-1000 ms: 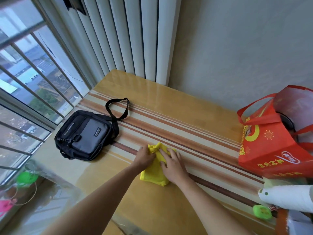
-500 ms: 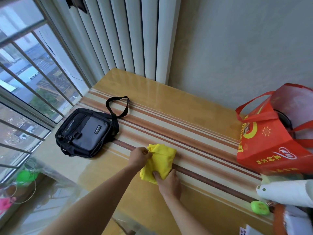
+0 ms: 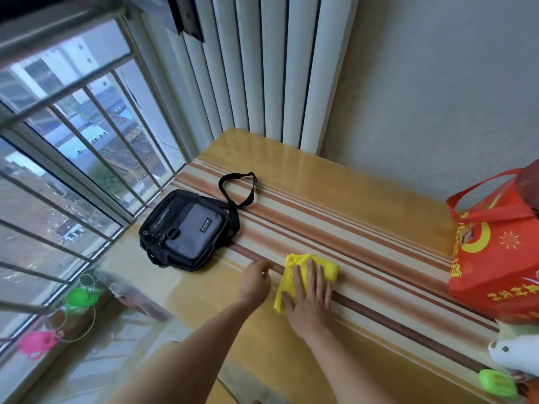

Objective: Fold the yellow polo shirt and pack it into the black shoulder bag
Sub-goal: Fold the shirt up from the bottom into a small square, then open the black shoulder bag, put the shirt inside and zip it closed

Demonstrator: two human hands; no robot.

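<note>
The yellow polo shirt [image 3: 328, 268] lies folded into a small bundle on the striped table [image 3: 335, 205]. My right hand [image 3: 310, 298] rests flat on top of it, fingers spread, covering most of it. My left hand [image 3: 254, 282] sits on the table just left of the shirt, fingers loosely curled and apart from the fabric. The black shoulder bag [image 3: 186, 230], with a grey front pocket, lies flat to the left by the window; its zips look closed and its strap loops toward the back.
A red tote bag [image 3: 495, 258] stands at the right edge. A white bag [image 3: 516, 354] and a green round object [image 3: 497, 384] lie at the near right. The barred window [image 3: 73, 158] runs along the left; a white radiator [image 3: 262, 68] is behind the table.
My left hand has let go of the shirt's left edge and moved slightly left. My right hand has slid from the shirt's near edge up onto its top, pressing it flat.
</note>
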